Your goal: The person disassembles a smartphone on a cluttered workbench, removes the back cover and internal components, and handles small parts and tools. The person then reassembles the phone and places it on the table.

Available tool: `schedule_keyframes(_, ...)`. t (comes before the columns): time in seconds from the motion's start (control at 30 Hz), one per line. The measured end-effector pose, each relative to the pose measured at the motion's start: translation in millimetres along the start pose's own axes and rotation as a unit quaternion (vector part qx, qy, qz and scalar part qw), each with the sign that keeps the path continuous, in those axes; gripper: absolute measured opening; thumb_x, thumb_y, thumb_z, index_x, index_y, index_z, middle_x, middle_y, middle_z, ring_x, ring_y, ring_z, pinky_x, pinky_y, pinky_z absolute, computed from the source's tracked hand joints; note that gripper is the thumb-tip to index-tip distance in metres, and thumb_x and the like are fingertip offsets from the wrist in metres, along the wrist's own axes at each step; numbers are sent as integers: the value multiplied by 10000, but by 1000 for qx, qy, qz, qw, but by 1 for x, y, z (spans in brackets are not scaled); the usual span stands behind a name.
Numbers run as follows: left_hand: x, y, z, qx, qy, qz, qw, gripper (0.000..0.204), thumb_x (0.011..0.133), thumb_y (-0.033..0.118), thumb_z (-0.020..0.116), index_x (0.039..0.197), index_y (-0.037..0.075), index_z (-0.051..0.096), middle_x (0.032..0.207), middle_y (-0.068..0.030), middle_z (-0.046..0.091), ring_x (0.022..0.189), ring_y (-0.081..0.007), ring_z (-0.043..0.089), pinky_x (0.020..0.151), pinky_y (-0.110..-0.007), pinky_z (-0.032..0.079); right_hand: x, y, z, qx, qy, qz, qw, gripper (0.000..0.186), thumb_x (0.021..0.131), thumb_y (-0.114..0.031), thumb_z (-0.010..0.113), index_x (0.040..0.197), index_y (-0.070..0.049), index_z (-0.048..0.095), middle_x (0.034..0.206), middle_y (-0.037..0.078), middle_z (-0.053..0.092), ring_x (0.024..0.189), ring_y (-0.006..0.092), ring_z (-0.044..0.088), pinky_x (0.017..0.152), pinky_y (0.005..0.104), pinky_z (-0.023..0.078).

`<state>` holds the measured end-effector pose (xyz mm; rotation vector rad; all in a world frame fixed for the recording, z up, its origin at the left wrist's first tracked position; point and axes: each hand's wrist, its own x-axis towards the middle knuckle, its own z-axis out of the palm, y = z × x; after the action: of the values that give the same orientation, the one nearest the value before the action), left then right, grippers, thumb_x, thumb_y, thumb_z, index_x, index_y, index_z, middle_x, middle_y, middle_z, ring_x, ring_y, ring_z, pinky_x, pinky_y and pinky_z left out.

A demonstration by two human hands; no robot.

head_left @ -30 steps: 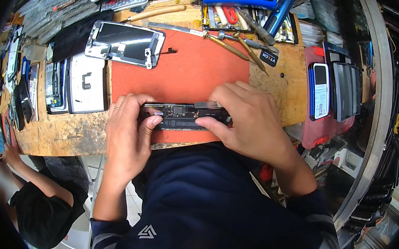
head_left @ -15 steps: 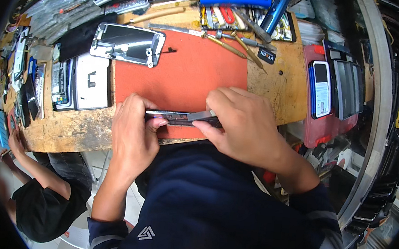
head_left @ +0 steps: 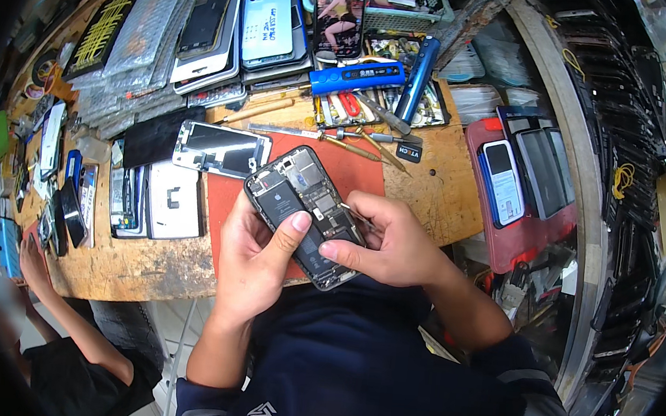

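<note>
An opened phone body (head_left: pixel 276 205), its dark battery and circuit board facing up, is held tilted over the front of a red mat (head_left: pixel 359 177). My left hand (head_left: pixel 252 268) grips its left side, thumb lying across the battery. On the right side, my right hand (head_left: pixel 397 245) is closed on the frame, with its thumb pressing near the lower part. A small pale tip shows by the right index finger; I cannot make out what it belongs to. Beyond the phone, a detached screen assembly (head_left: pixel 227 151) lies with its inner side up.
Thin screwdrivers (head_left: pixel 350 148) lie behind the mat, near a blue cylindrical tool (head_left: pixel 360 77). Stacked phone parts (head_left: pixel 206 30) fill the back left. A red tray (head_left: pixel 497 230) with phones stands at the right. Another person's arm (head_left: pixel 85 329) reaches in at lower left.
The phone body has turned from edge-on to showing its open inside. A flat blade seen in my right hand at its edge no longer shows clearly. The view has shifted.
</note>
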<state>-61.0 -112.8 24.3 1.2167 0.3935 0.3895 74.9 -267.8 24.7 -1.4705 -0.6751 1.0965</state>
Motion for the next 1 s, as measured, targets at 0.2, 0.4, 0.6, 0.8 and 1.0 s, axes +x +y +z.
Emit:
schedule_keyframes(0.2, 6, 8, -1, 143, -100, 4, 985, 684, 1057, 52, 649, 1655, -8, 322, 1321, -156, 691, 1251, -240, 653, 1093, -378, 496, 10, -16, -9, 51, 39, -142, 988, 323, 973, -44, 770, 1264, 24, 647, 967, 1, 682, 837, 24, 598, 709, 216, 486)
schedule_keyframes(0.4, 9, 0, 7, 69, -17, -21, 997, 504, 1015, 63, 738, 1471, -8, 536, 1085, -75, 743, 984, -106, 680, 856, -264, 550, 18, -17, -13, -66, 62, -159, 983, 202, 1026, -82, 718, 1173, 51, 675, 1044, 48, 715, 964, 69, 652, 831, 265, 557)
schedule_keyframes(0.6, 14, -16, 14, 183, 52, 77, 979, 186, 1008, 115, 755, 1108, -37, 717, 926, -74, 738, 843, -134, 679, 766, -283, 534, 18, -4, -1, -61, 121, -180, 974, 146, 1026, -99, 725, 1085, 21, 666, 923, 8, 659, 855, 40, 605, 720, 244, 513)
schedule_keyframes(0.8, 19, -16, 13, 248, 41, 101, 963, 178, 1008, 125, 741, 1075, -39, 728, 854, -117, 705, 775, -179, 664, 715, -327, 521, 16, -1, -3, -88, 147, -167, 971, 139, 1013, -110, 735, 989, -3, 649, 823, -15, 606, 748, 18, 525, 621, 241, 434)
schedule_keyframes(1.0, 21, -20, 11, 255, 34, 85, 962, 173, 1031, 139, 720, 1061, -31, 730, 862, -95, 712, 782, -160, 659, 723, -313, 518, 15, -1, -1, -69, 157, -154, 973, 131, 1005, -97, 734, 968, -7, 647, 804, -22, 585, 722, 14, 493, 589, 244, 395)
